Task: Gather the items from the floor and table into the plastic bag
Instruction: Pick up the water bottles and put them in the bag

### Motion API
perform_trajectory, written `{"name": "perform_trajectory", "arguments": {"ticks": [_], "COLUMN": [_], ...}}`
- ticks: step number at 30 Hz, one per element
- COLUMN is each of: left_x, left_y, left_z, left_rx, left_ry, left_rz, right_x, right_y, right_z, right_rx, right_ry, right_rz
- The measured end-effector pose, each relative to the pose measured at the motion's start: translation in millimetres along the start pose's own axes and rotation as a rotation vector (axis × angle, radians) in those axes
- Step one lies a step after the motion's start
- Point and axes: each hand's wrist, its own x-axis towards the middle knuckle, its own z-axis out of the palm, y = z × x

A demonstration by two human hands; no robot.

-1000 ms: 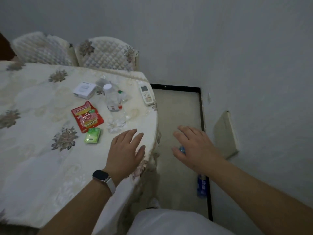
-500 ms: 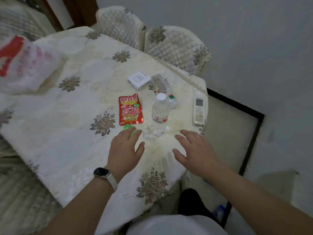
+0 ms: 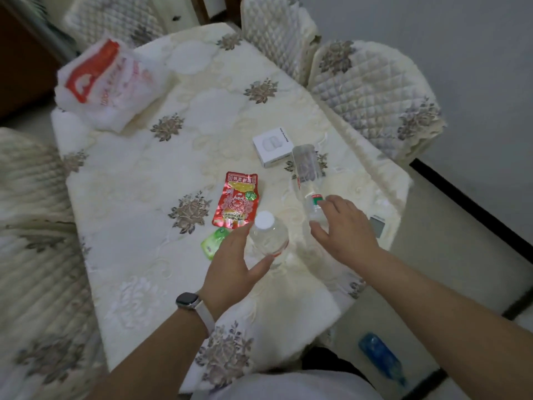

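Observation:
A white plastic bag with red print (image 3: 101, 82) lies at the table's far left corner. An upright clear water bottle (image 3: 269, 233) with a white cap stands near the front edge. My left hand (image 3: 230, 267) is open, its thumb and fingers spread either side of that bottle's base. A second clear bottle (image 3: 307, 168) lies on its side; my right hand (image 3: 343, 226) hovers open over its capped end. A red snack pouch (image 3: 238, 200), a small green packet (image 3: 213, 242) and a white box (image 3: 274, 147) rest on the cloth. A blue bottle (image 3: 380, 357) lies on the floor.
The table (image 3: 138, 174) has a cream floral cloth. Quilted chairs stand at the far side (image 3: 372, 90) and on the left (image 3: 31, 226). A remote (image 3: 377, 226) peeks from behind my right hand at the table's right edge. A grey wall runs on the right.
The view has swung left and down, bringing the plastic bag fully into sight. Both hands have moved forward: the left up to the upright bottle, the right over the lying bottle.

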Motion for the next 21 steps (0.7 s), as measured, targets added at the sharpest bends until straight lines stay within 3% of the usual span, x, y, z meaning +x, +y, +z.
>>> {"name": "perform_trajectory", "arguments": {"ticks": [7, 12, 21], "left_x": [10, 18, 28], "left_y": [18, 22, 32], "left_z": [26, 43, 54], "left_rx": [-0.317, -0.545, -0.576], "left_ry": [0.096, 0.174, 0.25], "left_rz": [-0.162, -0.349, -0.476], "right_x": [71, 112, 131], "right_y": [15, 9, 8], "right_z": [19, 29, 52], "right_rx": [0.005, 0.091, 0.235], "right_ry": [-0.09, -0.158, -0.176], "right_rz": [-0.005, 0.166, 0.321]}}
